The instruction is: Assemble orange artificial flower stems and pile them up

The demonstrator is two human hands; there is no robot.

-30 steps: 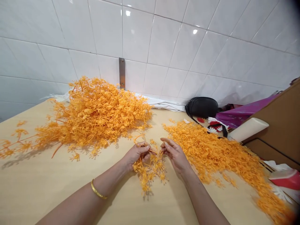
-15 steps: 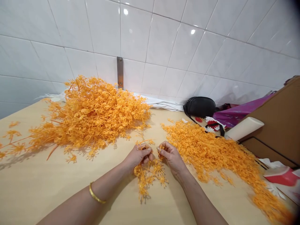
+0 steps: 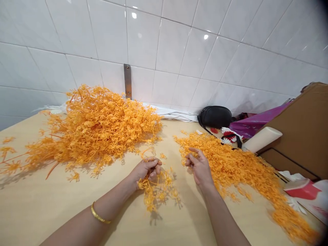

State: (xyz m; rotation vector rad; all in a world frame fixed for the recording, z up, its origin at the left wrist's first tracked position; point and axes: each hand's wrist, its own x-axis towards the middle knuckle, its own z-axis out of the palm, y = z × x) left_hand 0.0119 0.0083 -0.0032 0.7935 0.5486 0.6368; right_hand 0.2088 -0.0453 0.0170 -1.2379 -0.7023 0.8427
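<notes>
My left hand (image 3: pixel 147 171), with a gold bangle on the wrist, is closed around the thin stem of an orange artificial flower sprig (image 3: pixel 151 198). The sprig's small spidery blossoms hang below the fingers, just over the tabletop. To the right, my right hand (image 3: pixel 201 169) is apart from the sprig, its index finger stretched and the other fingers loosely bent; I see nothing in it. It lies at the left edge of a spread of loose orange blossoms (image 3: pixel 235 167). Beyond my left hand rises a large heap of orange flower sprigs (image 3: pixel 102 126).
The pale wooden table (image 3: pixel 102 205) meets a white tiled wall (image 3: pixel 143 41) with a metal bracket (image 3: pixel 127 82). At the back right are a black pouch (image 3: pixel 215 117), purple cloth (image 3: pixel 258 119), a cream roll (image 3: pixel 265 139) and a cardboard box (image 3: pixel 304 130). One stray blossom (image 3: pixel 163 156) lies beyond my left hand.
My right hand has moved away from the sprig to the right, and its fingers have opened. My left hand keeps hold of the sprig. The view has shifted slightly.
</notes>
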